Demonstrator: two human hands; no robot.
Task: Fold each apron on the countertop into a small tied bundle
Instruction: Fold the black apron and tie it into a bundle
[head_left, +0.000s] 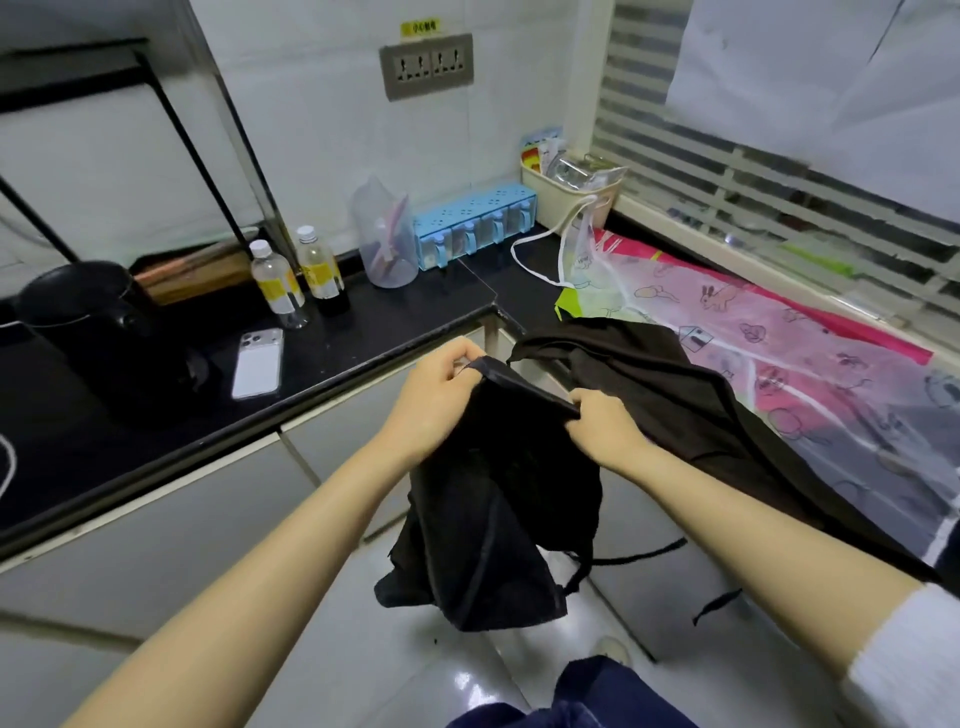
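The black fabric apron (493, 519) hangs in the air in front of the cabinet fronts, near the corner of the black stone countertop (363, 322), its top hem stretched between two hands. The left hand (436, 395) pinches the far left end of that hem, thumb and curled fingers closed on the cloth. The right hand (602, 431) grips the near right end, its fingers folded tight over the edge. The rest of the apron drops below both hands in loose folds, and a thin black strap (639, 558) trails out to the right.

Just right of the hands, a second dark cloth apron (675, 395) lies spread on the countertop and drapes over its near edge. Beyond it lies a translucent pink plastic apron with cartoon prints (779, 353).

To the left on the countertop rest a white smartphone (258, 362), two clear plastic bottles with yellow labels (275, 283) and a black kettle (88, 332). A light blue spice rack (475, 223) stands against the far wall.
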